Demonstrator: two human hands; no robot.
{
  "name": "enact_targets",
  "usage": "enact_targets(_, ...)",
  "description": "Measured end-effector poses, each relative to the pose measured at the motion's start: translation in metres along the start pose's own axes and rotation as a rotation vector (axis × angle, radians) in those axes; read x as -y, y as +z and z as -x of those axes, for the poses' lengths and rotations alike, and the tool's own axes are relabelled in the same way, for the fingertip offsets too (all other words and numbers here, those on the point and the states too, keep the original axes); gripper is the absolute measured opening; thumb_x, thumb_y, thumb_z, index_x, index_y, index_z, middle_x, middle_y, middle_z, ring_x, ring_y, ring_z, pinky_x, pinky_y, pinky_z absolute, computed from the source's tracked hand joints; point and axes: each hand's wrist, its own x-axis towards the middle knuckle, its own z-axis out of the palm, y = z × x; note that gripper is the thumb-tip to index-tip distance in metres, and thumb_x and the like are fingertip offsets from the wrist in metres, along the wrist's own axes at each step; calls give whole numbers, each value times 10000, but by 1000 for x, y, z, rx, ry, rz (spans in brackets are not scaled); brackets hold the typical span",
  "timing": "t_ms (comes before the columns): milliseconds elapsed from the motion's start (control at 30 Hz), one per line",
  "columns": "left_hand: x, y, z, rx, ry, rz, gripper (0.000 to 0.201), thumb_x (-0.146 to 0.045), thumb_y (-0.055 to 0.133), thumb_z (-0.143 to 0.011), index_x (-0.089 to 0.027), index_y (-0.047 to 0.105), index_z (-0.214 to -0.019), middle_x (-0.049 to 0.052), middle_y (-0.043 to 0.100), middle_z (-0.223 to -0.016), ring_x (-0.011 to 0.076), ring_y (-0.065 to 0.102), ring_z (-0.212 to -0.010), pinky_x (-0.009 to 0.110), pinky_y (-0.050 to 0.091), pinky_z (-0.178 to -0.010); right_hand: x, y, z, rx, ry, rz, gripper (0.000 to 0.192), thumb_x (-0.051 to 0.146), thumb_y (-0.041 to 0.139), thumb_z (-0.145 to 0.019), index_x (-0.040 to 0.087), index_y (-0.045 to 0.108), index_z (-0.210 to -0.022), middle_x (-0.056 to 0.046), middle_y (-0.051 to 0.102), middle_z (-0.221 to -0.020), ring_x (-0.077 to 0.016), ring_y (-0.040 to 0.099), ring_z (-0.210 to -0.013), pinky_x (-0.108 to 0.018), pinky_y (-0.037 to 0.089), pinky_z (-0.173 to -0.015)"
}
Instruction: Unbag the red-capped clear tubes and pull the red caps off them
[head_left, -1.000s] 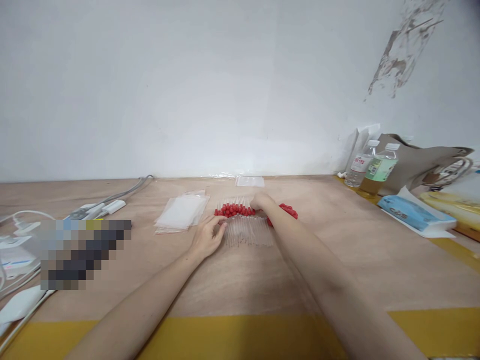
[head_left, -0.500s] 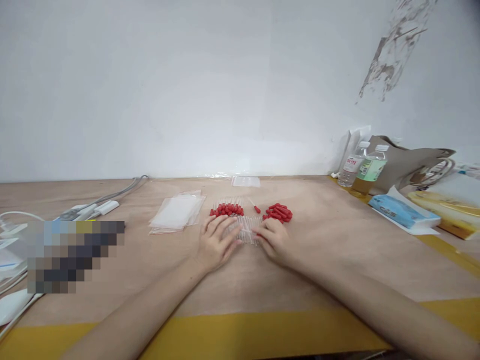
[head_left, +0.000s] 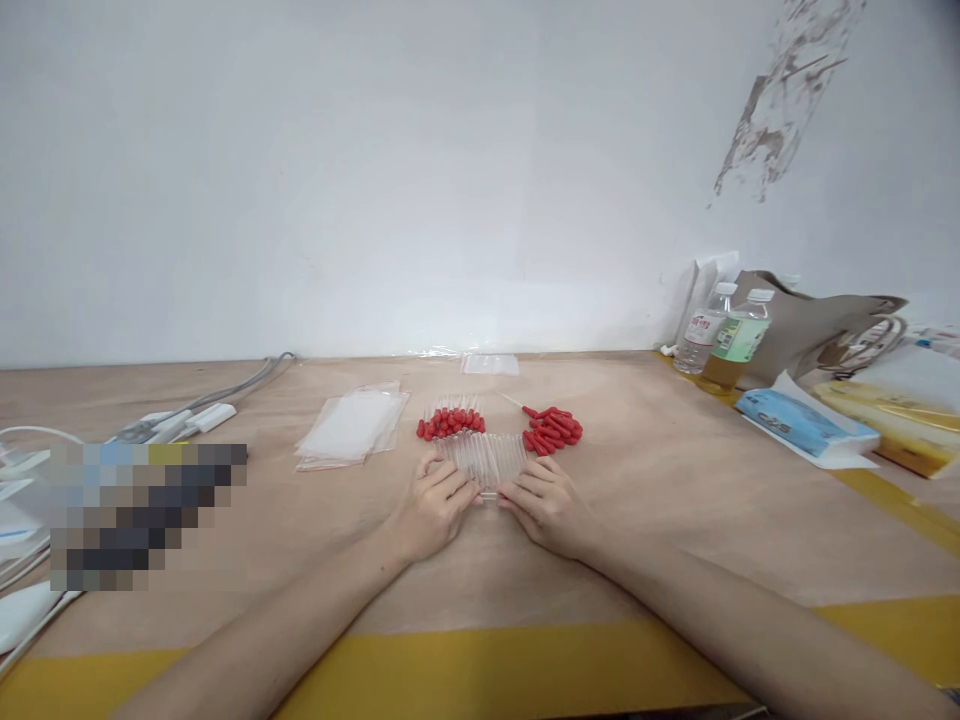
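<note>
Item: row of clear glass tubes (head_left: 484, 458), lying flat side by side near the middle of the bench (head_left: 675, 520), toward its far edge.

My left hand (head_left: 433, 505): fingers bent, tips pressing the near left ends of the tubes; nothing lifted.

My right hand (head_left: 546, 503): fingers bent likewise, tips against the near right ends; the two hands almost meet at the row's near edge.

Red-capped droppers (head_left: 450, 422): a cluster just beyond the tubes, caps toward me.

Loose red caps (head_left: 553, 427): a heap beside them, to the right.

Clear bags (head_left: 352, 428): a stack left of the droppers.

Far right corner: two bottles (head_left: 721, 340), brown paper bag (head_left: 817, 330), blue packet (head_left: 802, 425).

Left edge: grey cables (head_left: 225, 392).
</note>
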Motion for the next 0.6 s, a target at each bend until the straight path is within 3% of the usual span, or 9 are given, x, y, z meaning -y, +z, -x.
enact_targets(167,30,-5,16,-85,-228,-7,187,-170,410,-850,-161,557,-735,17,548,-644,141,487,-647,313,372,-701,-25,-11,14,-106,182,-41,141,181,474,-823,173,614,-835,-48,621,-713,-145,503,-692,-291,372,-668)
enact_targets(300,33,2,13,-23,-301,197,172,-168,386,-863,-167,550,-916,36,548,-810,129,514,-729,243,412,-662,-43,-25,6,-173,341,-115,153,259,507,-815,215,599,-929,-34,653,-818,-146,560,-731,-289,411,-692)
enact_targets(467,26,16,-9,-11,-296,244,331,-86,346,-826,-144,484,-1120,69,471,-866,148,484,-782,266,442,-697,-98,-38,-17,-280,783,-175,190,337,542,-758,179,589,-851,-30,630,-747,-122,533,-594,-254,431,-585)
enact_targets(567,23,21,-27,-47,-222,234,293,-82,360,-821,-140,518,-1062,67,485,-845,151,485,-781,276,448,-707,-144,-35,-20,-242,1124,-320,168,291,567,-708,161,615,-802,-47,634,-800,-116,535,-613,-251,437,-594)
enact_targets(600,21,23,-33,-62,-202,223,270,-86,363,-826,-142,528,-1032,66,500,-845,152,491,-788,281,449,-717,-155,-30,-18,-221,1171,-364,179,277,549,-715,146,615,-818,-59,636,-795,-112,541,-604,-244,441,-576)
